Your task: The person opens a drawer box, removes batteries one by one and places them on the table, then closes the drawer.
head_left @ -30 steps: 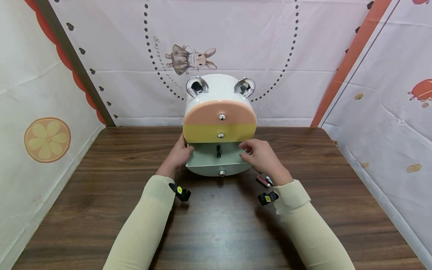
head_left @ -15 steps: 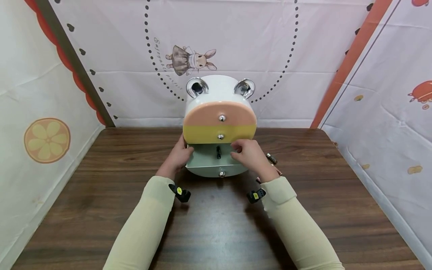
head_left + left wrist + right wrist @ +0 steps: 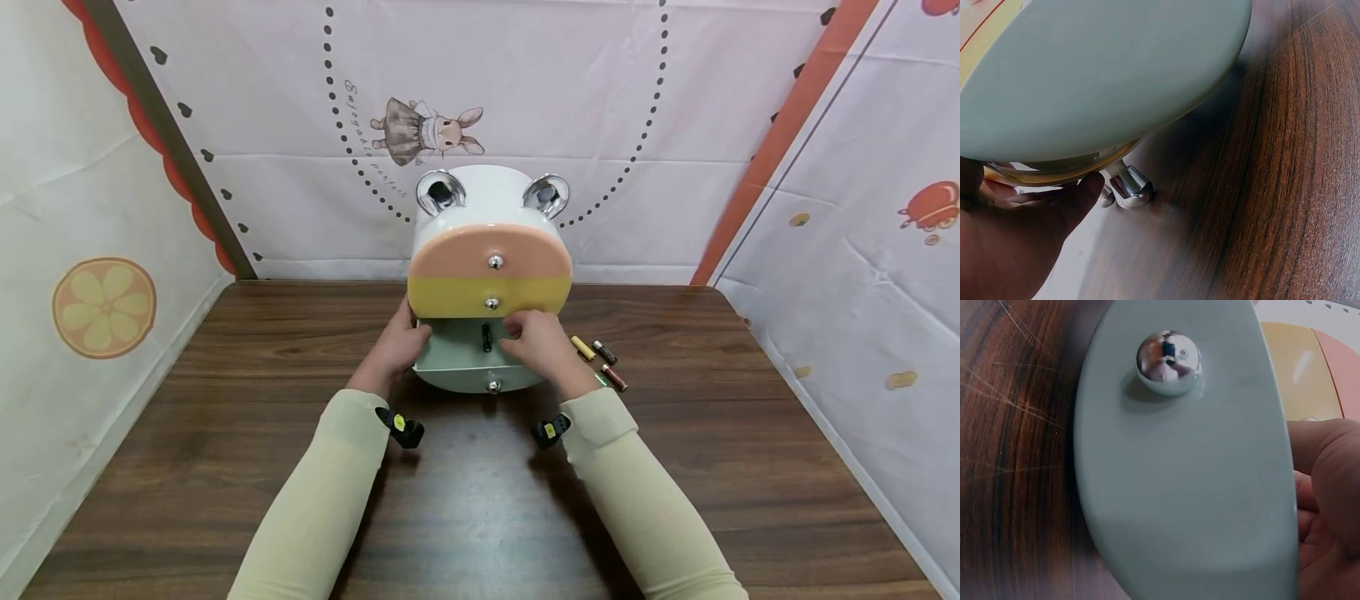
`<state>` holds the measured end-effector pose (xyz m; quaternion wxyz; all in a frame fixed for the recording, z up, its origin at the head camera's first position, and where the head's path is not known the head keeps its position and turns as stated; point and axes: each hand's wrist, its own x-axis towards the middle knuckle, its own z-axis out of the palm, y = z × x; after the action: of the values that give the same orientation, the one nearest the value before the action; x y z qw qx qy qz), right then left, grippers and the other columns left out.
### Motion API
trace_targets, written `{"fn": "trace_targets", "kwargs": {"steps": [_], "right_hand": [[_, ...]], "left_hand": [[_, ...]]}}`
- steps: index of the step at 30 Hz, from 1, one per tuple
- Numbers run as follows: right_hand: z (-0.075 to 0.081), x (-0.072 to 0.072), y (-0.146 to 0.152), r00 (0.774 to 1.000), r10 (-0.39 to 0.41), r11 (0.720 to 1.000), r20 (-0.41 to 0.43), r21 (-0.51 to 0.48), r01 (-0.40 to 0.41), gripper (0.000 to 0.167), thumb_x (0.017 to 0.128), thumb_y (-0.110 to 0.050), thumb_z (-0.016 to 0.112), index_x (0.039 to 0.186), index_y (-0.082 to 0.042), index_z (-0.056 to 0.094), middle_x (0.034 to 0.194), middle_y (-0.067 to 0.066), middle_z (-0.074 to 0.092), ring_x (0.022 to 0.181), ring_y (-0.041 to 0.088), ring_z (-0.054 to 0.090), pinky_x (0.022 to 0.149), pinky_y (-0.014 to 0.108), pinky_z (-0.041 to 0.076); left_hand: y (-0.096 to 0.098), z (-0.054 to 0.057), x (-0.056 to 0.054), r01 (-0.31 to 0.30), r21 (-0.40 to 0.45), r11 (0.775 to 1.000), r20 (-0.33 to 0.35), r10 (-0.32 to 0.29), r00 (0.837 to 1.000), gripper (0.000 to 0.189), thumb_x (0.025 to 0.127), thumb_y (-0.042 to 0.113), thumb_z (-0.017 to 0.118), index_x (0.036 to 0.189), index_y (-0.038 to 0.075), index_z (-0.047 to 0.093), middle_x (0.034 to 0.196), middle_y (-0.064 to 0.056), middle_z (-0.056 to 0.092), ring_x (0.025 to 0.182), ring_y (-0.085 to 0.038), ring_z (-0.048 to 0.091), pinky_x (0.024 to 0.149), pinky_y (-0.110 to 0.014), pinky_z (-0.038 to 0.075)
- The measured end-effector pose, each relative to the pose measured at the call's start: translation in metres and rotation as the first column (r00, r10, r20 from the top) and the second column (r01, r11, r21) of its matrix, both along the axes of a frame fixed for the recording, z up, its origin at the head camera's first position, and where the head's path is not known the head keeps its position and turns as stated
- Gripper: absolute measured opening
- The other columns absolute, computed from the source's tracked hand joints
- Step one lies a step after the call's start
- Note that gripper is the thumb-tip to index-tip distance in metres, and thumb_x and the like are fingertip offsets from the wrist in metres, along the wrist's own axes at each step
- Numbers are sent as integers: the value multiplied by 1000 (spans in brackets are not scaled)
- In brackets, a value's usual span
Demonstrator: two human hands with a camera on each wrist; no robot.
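Note:
A small frog-shaped drawer cabinet (image 3: 491, 250) stands on the table, its pale green bottom drawer (image 3: 450, 354) pulled out. Inside that drawer lies a black battery (image 3: 487, 337). My left hand (image 3: 396, 346) grips the cabinet's left side, thumb at the drawer's edge; the left wrist view shows fingers along the cabinet's lower rim, near a metal foot (image 3: 1132, 187). Over the drawer's right part is my right hand (image 3: 543, 343), with thumb and forefinger bent and apart, just right of the battery. Nothing shows between them; its other fingers are partly hidden. The drawer front's round knob (image 3: 1168, 362) is untouched.
Right of the cabinet, several batteries lie on the wooden table (image 3: 712, 433): a yellow battery (image 3: 582, 347), a dark battery (image 3: 604, 352), a red battery (image 3: 614, 377) and a partly covered green one. Printed cloth (image 3: 570, 100) hangs behind and at both sides.
My right hand has moved left over the drawer, towards the black battery, uncovering more batteries on the table. My left hand and the cabinet have stayed put.

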<state>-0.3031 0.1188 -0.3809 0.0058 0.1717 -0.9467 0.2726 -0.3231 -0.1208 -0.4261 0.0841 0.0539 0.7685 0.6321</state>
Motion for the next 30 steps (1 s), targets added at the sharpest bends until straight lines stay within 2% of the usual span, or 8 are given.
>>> {"fn": "trace_targets", "kwargs": {"steps": [3, 6, 10, 11, 16, 18, 22, 30], "right_hand": [[-1, -2, -3, 1000, 6, 1000, 16, 20, -6, 40, 87, -20, 67, 120, 1, 66, 112, 14, 71, 107, 28, 66, 92, 41, 51], [-2, -4, -4, 999, 32, 999, 11, 35, -32, 17, 87, -19, 65, 83, -3, 66, 78, 4, 67, 78, 18, 64, 77, 35, 51], [-3, -7, -6, 997, 72, 994, 25, 79, -74, 40, 87, -19, 65, 65, -15, 32, 60, -5, 28, 57, 14, 29, 60, 32, 29], [-3, -7, -7, 997, 76, 992, 32, 102, -79, 37, 86, -20, 67, 66, -14, 37, 61, -5, 33, 58, 13, 33, 59, 31, 30], [0, -10, -11, 989, 102, 971, 106, 203, -122, 19, 86, -27, 70, 87, -9, 62, 78, 2, 61, 73, 19, 53, 68, 35, 43], [1, -12, -13, 983, 113, 967, 147, 211, -142, 29, 87, -29, 69, 106, -7, 67, 96, 6, 69, 88, 23, 61, 78, 38, 49], [1, -17, -17, 968, 133, 961, 213, 211, -179, 54, 89, -31, 67, 135, -6, 56, 124, 11, 65, 115, 26, 60, 96, 43, 48], [-4, -27, -25, 936, 160, 924, 315, 287, -254, 62, 91, -34, 65, 145, -10, 46, 142, 10, 53, 131, 27, 49, 105, 43, 41]], "left_hand": [[0, 1, 0, -4, 3, 1000, 1, 4, 1000, 78, 95, 2, 39, 156, 33, 1, 162, -6, 15, 143, -26, 21, 109, -50, 27], [0, 2, 0, -6, 1, 1000, 3, 6, 1000, 78, 94, 2, 39, 156, 32, 2, 162, -6, 15, 143, -26, 21, 110, -50, 26], [0, 3, 1, -6, -6, 1000, 0, 6, 1000, 78, 94, 2, 39, 156, 32, 2, 162, -6, 16, 143, -26, 21, 110, -50, 26], [0, 3, 1, -6, -8, 1000, 0, 6, 1000, 78, 94, 2, 39, 156, 32, 2, 162, -6, 16, 143, -26, 22, 110, -50, 26], [0, 2, 1, -9, -7, 1000, -6, 9, 1000, 77, 94, 2, 39, 156, 32, 4, 161, -7, 18, 141, -28, 24, 108, -50, 29], [0, 2, 0, -8, -5, 1000, -4, 8, 1000, 77, 95, 2, 39, 156, 32, 4, 161, -7, 17, 141, -27, 24, 108, -50, 29], [0, 0, -1, -4, -3, 1000, 3, 4, 1000, 77, 95, 3, 39, 156, 33, 2, 161, -6, 17, 142, -27, 23, 109, -50, 27], [0, 13, 7, 8, 25, 1000, 37, -9, 999, 78, 95, -1, 38, 157, 29, 1, 163, -6, 12, 145, -26, 17, 112, -50, 24]]}}
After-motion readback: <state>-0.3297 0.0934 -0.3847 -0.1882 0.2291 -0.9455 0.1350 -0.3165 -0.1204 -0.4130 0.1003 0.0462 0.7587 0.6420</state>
